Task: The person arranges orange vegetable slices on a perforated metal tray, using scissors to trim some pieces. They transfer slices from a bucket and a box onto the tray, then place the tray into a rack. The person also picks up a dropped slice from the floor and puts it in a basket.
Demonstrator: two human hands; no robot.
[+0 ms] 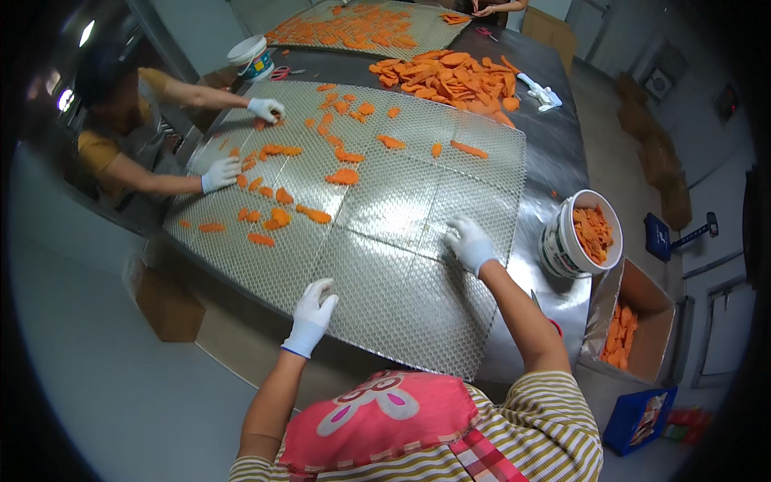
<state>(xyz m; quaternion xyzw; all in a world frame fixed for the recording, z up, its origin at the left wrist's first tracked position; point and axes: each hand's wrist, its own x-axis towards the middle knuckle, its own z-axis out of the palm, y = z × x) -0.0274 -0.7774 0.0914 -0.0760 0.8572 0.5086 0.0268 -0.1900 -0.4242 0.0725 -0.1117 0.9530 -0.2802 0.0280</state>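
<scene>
A mesh drying sheet (385, 241) spreads before me with orange slices of what looks like dried sweet potato (342, 176) scattered over its far and left parts. My left hand (310, 316), in a white glove, is at the sheet's near edge, fingers apart and holding nothing. Over the right part of the mesh is my gloved right hand (471, 242), palm down with fingers spread and nothing visible in it. Whether it touches the mesh I cannot tell. The closest slices, such as one strip (261, 240), lie beyond my left hand.
Across on the left, a co-worker's gloved hands (221, 175) handle slices. A slice heap (458, 78) lies on the metal table (551, 162) beside white gloves (544, 96). At right stand a bucket of pieces (563, 241) and a cardboard box (653, 313). Red-handled scissors (555, 327) are partly behind my right arm.
</scene>
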